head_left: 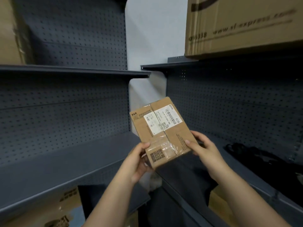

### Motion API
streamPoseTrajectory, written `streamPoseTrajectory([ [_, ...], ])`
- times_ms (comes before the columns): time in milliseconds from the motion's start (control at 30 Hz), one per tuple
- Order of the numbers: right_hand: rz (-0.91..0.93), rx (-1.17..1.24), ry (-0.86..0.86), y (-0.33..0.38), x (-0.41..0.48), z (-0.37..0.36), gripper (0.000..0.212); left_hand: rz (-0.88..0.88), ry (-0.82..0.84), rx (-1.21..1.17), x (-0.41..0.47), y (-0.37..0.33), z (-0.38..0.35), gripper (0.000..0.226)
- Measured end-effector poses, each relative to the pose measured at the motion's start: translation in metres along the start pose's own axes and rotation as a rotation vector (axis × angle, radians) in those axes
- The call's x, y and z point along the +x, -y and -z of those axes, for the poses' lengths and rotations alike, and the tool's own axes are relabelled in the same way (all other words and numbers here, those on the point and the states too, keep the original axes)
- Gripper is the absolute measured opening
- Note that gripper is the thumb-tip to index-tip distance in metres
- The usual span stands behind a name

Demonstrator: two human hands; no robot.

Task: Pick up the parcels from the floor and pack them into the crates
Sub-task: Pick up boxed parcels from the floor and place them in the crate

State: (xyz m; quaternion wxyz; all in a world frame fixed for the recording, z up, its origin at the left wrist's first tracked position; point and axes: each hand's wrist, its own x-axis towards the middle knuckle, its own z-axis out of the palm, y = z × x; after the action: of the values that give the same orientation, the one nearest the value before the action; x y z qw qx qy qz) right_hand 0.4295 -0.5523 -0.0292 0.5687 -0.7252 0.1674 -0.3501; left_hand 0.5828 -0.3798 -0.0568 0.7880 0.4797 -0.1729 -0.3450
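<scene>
Head view, single entry. Parcel (161,130), count one: a small flat cardboard box, taped across and bearing one white shipping label. It is being held in the air in front of the corner where two dark pegboard shelving units are meeting, touching neither shelf, label face tilted up toward the camera, probably so the label can be read before packing. Hands, count two, both gripping the parcel at its near end. The left hand (139,163) is pinching the near-left corner with the thumb on the top face and the fingers curled underneath. The right hand (203,149) is clamping the right edge, thumb on top and fingers wrapping round the side. This two-sided grip is likely keeping the box level and steady. Left shelf board (65,169), count two on that unit, one above the other. Right shelf board (246,185), count two visible, the lower one carrying one black bundle (255,154) whose nature I cannot tell. Large carton (242,27), count one, is sitting on the upper right board; a second carton edge (8,30) is showing at upper left. Lower cartons (65,202) are showing below the shelves, number unclear. Crates, count none in view, so the packing destination is lying outside this frame.
</scene>
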Motion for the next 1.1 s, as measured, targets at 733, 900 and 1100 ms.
streamPoseTrajectory([
  [733, 0.016, 0.619, 0.093, 0.060, 0.029, -0.012, 0.087, -0.232, 0.033, -0.110, -0.014, -0.041, -0.093, 0.064],
  [900, 0.038, 0.582, 0.101, 0.052, 0.033, 0.008, 0.078, -0.295, -0.042, -0.094, -0.025, -0.052, -0.079, 0.060],
  [1100, 0.057, 0.514, 0.190, 0.038, 0.036, 0.021, 0.080, -0.323, -0.205, -0.127, -0.048, -0.053, -0.060, 0.061],
])
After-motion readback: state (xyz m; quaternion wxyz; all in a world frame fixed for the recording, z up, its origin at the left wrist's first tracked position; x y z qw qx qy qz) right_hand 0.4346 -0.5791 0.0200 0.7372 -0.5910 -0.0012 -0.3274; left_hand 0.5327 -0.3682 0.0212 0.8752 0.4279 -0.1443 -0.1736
